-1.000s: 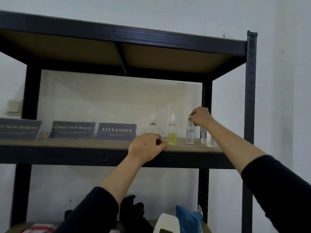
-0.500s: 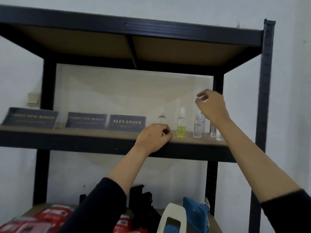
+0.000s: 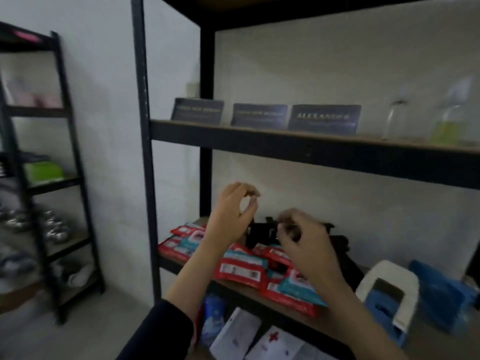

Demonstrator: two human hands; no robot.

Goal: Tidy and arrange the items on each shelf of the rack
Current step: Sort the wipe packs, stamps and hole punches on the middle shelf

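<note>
The black rack [image 3: 145,152] fills the view. On its upper board [image 3: 285,145] stand three dark name plates [image 3: 259,118] and, to the right, a clear spray bottle [image 3: 394,118] and one with yellow liquid [image 3: 452,120]. The board below carries a loose heap of red and teal packets [image 3: 241,268], some black objects [image 3: 262,233] behind them, and a white-and-blue device [image 3: 387,294]. My left hand [image 3: 231,216] hovers over the packets, fingers loosely curled, holding nothing. My right hand [image 3: 304,242] hangs beside it above the heap, blurred, also with nothing in it.
A blue object [image 3: 441,292] lies at the right end of the packet shelf. Below are white boxes [image 3: 233,336] and a blue pack [image 3: 214,315]. A second black rack [image 3: 65,152] stands at the left with a green box [image 3: 44,172] and shiny items [image 3: 52,227].
Both hands left the upper board and dropped to the packet shelf. My right hand let go of the small bottle. The view swung left and down.
</note>
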